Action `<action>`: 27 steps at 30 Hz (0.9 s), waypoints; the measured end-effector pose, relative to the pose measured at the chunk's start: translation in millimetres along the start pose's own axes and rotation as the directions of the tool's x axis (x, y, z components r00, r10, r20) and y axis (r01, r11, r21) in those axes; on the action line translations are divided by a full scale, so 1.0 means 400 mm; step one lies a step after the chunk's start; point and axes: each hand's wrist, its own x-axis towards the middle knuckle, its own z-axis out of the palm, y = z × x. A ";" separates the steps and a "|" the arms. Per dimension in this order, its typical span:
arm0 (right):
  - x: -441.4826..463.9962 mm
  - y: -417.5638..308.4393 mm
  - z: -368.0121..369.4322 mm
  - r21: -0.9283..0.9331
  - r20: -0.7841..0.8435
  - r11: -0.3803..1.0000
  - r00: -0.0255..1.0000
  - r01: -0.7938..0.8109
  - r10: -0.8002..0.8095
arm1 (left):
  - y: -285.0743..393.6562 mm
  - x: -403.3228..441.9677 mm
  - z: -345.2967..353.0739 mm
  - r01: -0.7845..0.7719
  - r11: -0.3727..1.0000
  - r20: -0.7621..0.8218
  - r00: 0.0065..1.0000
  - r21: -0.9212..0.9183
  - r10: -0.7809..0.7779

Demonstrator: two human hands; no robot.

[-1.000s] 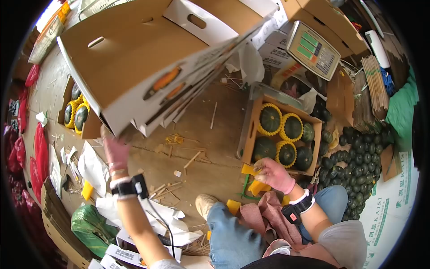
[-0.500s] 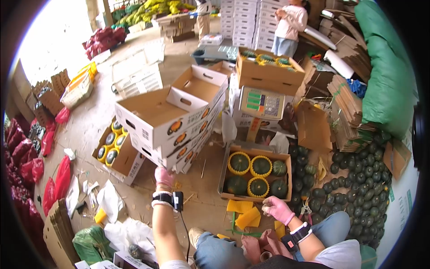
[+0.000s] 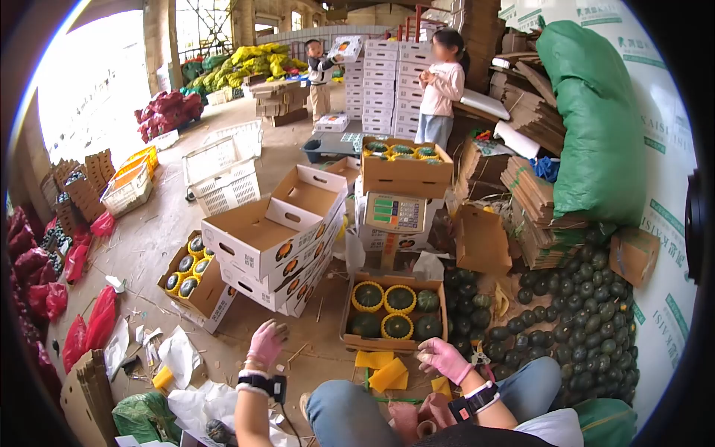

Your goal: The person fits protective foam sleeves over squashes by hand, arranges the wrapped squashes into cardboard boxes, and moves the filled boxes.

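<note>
My left hand (image 3: 267,343), in a pink glove, is raised in front of the stack of white cartons (image 3: 272,257), apart from it, fingers spread and holding nothing. My right hand (image 3: 444,360), also gloved in pink, hovers just below the open box of squashes (image 3: 348,339), its fingers loosely curved and apart. Inside that box are dark green squashes, some wrapped in yellow foam nets (image 3: 401,298). Yellow foam pieces (image 3: 387,375) lie on the floor between my hands.
A scale (image 3: 395,212) stands behind the box, with another full box (image 3: 406,176) beyond. Many squashes (image 3: 588,320) cover the floor at the right. Flattened cardboard and a green sack (image 3: 592,127) are farther back. Two people (image 3: 439,93) stand by stacked cartons (image 3: 381,89).
My left hand has let go of the carton stack and drawn back from it, its fingers opening. The view has tilted up, showing more of the room. A person in the back now holds up a carton.
</note>
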 end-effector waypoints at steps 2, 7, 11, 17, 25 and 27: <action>-0.026 -0.014 -0.026 0.053 -0.004 0.998 1.000 0.023 -0.022 | 0.040 -0.117 0.102 0.024 0.989 -0.038 0.999 0.143 -0.019; -0.093 -0.089 -0.104 0.242 -0.036 0.965 0.995 0.103 -0.097 | 0.082 -0.370 0.283 0.048 0.795 -0.096 0.995 0.605 0.014; -0.189 -0.169 -0.181 -0.126 0.065 0.976 0.984 0.176 -0.169 | 0.082 -0.535 0.460 -0.195 0.019 0.189 0.968 0.981 0.167; -0.322 -0.118 -0.343 -0.974 0.214 -0.088 0.973 0.207 -0.081 | 0.077 -0.587 0.582 -0.336 -0.527 0.447 0.889 0.780 0.095; -0.328 -0.093 -0.434 -0.926 0.344 0.094 0.921 0.365 -0.180 | 0.073 -0.542 0.561 -0.352 -0.454 0.378 0.925 0.819 -0.035; -0.326 -0.101 -0.445 -0.921 0.328 0.169 0.932 0.352 -0.154 | 0.081 -0.529 0.547 -0.377 -0.431 0.398 0.916 0.820 -0.044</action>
